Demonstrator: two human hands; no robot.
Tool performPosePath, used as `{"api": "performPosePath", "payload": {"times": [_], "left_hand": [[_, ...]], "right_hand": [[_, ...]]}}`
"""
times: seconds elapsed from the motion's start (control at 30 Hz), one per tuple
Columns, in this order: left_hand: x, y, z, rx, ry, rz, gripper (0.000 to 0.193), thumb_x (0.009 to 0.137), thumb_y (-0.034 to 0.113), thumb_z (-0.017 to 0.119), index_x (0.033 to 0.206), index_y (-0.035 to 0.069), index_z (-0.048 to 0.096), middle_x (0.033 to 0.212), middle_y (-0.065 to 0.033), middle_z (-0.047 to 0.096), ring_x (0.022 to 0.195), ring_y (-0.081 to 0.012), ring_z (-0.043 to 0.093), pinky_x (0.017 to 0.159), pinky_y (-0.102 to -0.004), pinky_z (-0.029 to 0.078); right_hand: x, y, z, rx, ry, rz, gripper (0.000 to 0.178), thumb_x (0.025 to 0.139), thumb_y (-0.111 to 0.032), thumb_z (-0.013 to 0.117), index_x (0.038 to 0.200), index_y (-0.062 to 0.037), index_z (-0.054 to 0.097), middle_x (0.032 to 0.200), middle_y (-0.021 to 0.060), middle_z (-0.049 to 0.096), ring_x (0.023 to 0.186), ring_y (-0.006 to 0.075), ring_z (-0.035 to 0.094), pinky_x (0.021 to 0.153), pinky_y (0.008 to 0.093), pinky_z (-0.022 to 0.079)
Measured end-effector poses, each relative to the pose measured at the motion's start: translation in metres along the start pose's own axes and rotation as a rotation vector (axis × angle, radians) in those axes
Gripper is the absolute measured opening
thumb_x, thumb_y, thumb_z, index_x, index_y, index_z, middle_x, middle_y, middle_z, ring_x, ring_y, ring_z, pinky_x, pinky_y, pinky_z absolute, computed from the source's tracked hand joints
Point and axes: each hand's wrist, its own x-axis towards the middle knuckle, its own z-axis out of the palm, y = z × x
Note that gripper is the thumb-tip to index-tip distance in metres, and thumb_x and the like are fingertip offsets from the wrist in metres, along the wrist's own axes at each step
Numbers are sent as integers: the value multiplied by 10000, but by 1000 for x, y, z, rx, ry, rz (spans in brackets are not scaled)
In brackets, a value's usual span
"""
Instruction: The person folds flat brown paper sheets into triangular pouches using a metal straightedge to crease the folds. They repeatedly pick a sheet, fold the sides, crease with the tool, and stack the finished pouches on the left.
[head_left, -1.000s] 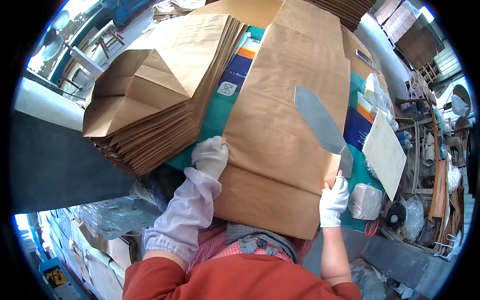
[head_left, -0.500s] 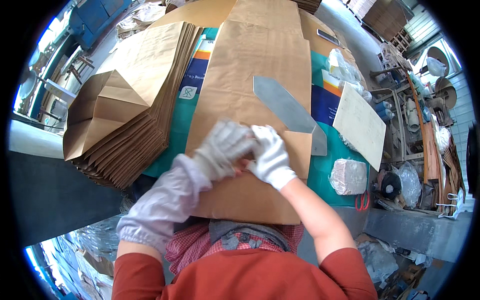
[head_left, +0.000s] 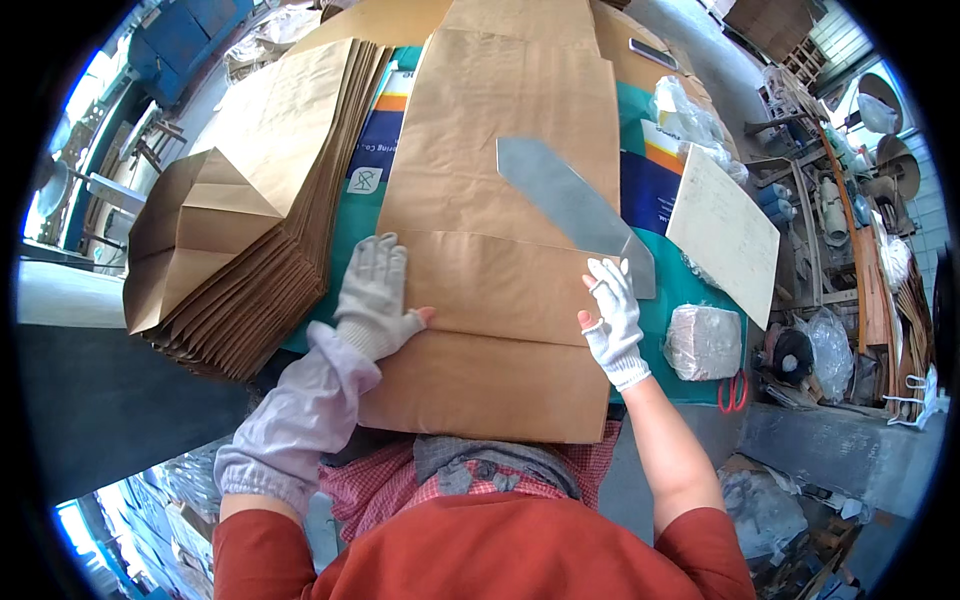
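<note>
A large brown paper bag [head_left: 490, 390] lies flat in front of me, with a folded band across its near part. At the bag's left edge my left hand [head_left: 375, 300], in a pale knitted glove, lies with fingers stretched out and thumb on the paper. My right hand [head_left: 615, 318], in a white glove with bare fingertips showing, is at the right edge of the band, fingers apart and nothing held. Just beyond it, a grey metal plate with angled ends [head_left: 565, 200] rests partly on the paper, its right end beside the right fingertips.
Folded brown paper bags [head_left: 240, 240] are stacked at the left. On the right are a white board [head_left: 725, 235], a plastic-wrapped block [head_left: 703, 342], red-handled scissors [head_left: 733, 392] and crumpled clear plastic [head_left: 685, 110]. A phone [head_left: 653, 53] lies farther back. Teal printed sheeting [head_left: 650, 330] shows beneath.
My hands have moved apart from the middle of the bag, the left to its left edge and the right to its right edge. The folded band now lies flat across the full width.
</note>
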Motion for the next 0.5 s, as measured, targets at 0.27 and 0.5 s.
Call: {"api": "performPosePath", "payload": {"times": [0.27, 0.5], "left_hand": [[94, 43, -105, -260, -364, -170, 514, 825, 392, 789, 1198, 59, 671, 1214, -170, 703, 1184, -352, 642, 1032, -468, 498], [-5, 51, -140, -233, 134, 273, 650, 711, 225, 834, 1259, -30, 593, 1326, -202, 628, 1288, -417, 548, 1109, -496, 449]], "right_hand": [[-21, -59, -31, -81, -37, -2, 335, 884, -190, 725, 1170, -23, 671, 1400, 154, 605, 1331, 396, 544, 1200, 609, 346], [1, -129, -43, -176, -101, -85, 684, 601, -229, 844, 1205, 37, 661, 1434, 202, 554, 1315, 423, 528, 1189, 659, 328]]}}
